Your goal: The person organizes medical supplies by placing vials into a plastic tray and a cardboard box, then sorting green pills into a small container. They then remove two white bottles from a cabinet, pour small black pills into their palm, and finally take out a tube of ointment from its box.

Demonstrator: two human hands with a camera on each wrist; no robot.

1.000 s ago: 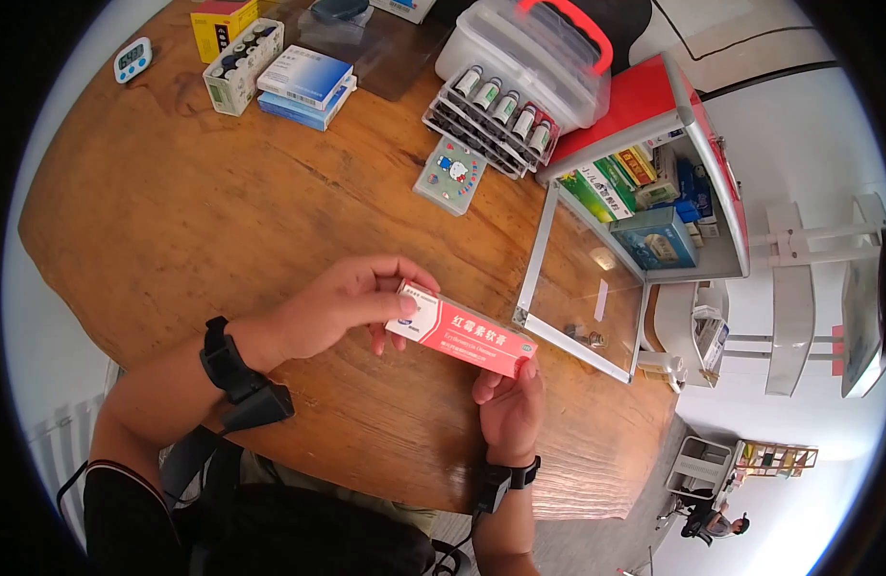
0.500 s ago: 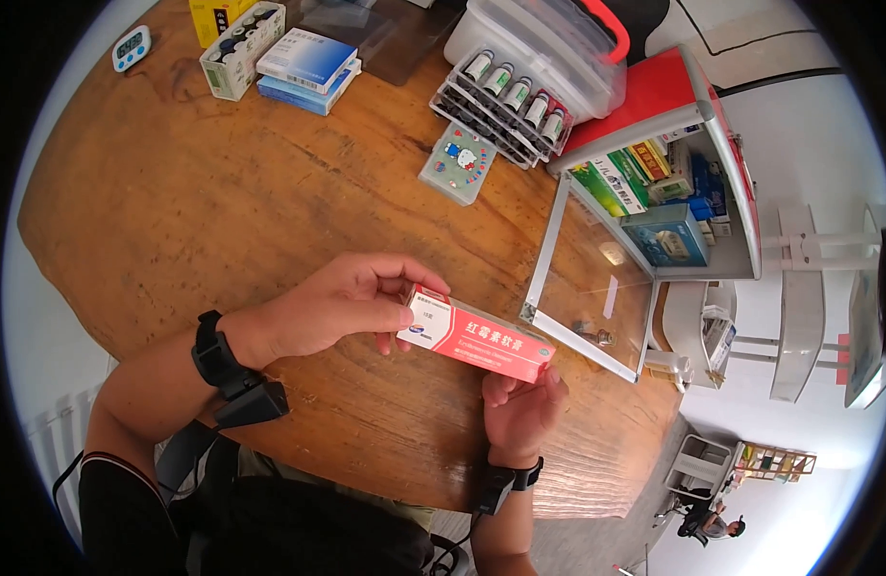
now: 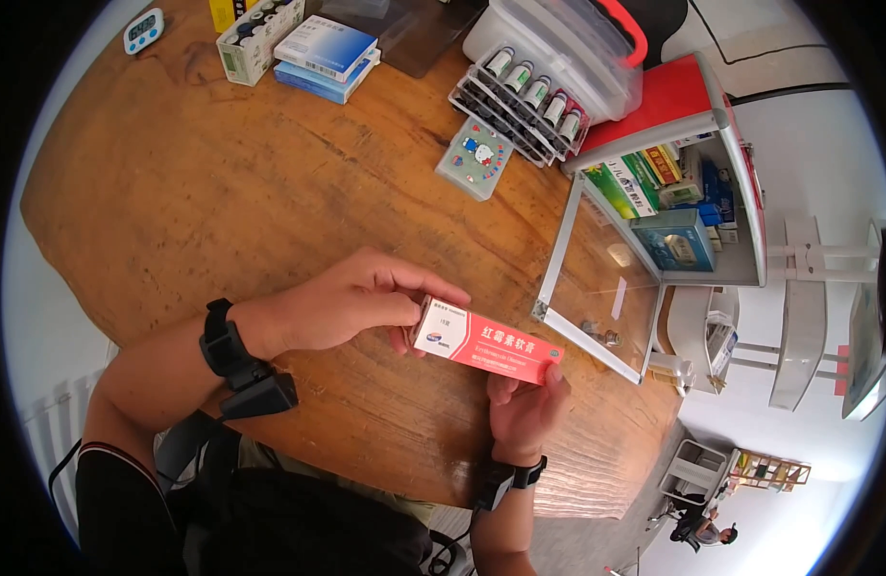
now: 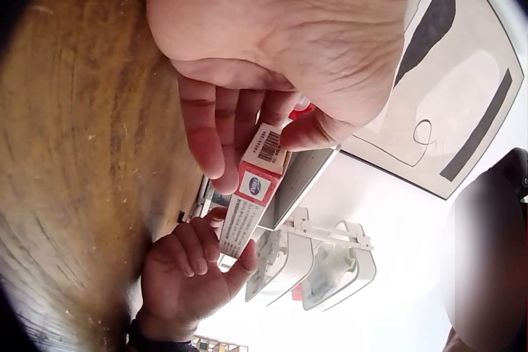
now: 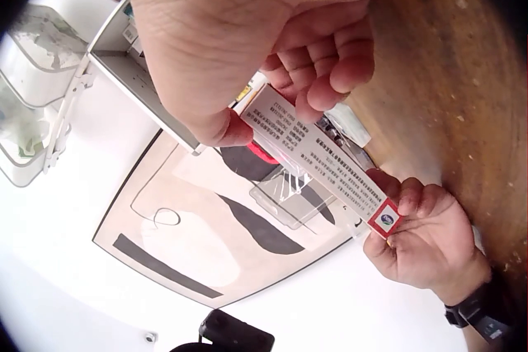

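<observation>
A long red-and-white ointment box (image 3: 491,341) is held up over the wooden table in the head view, its printed front facing up. My left hand (image 3: 351,300) grips its white end, thumb at the near edge and fingers behind. At the red end, my right hand (image 3: 527,413) pinches the corner, thumb on the front face. The left wrist view shows the box's barcoded end flap (image 4: 269,146) between left thumb and fingers. In the right wrist view, the side covered in small print (image 5: 309,150) runs from the right thumb across to the left hand (image 5: 433,240).
Right of the hands stands a red medicine cabinet (image 3: 654,110), its glass door (image 3: 596,278) swung down onto the wooden table (image 3: 222,192). Behind are a tray of vials (image 3: 520,106), a cartoon-printed case (image 3: 474,158), blue-white boxes (image 3: 327,48) and a timer (image 3: 143,32).
The ointment box has shifted slightly right in the head view, along with the background. My left thumb has slid off the white face to its edge, baring more print. Both hands keep hold.
</observation>
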